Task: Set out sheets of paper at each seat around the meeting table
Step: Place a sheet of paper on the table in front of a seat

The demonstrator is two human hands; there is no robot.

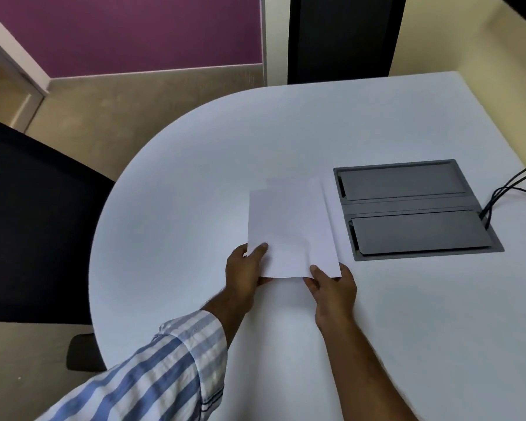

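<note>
Right beside the paper sheets (289, 226) sits a gray cable box (413, 208).
Left hand (243, 278) and right hand (331, 287) pinch the white sheets' near edge over the table (195, 177).

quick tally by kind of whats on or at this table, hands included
hands: 2 (left hand, right hand)
paper stack, held by both hands: 1
grey cable box with two lids, set in the table: 1
black cables: at least 2
black chair: 1
total: at least 7
</note>
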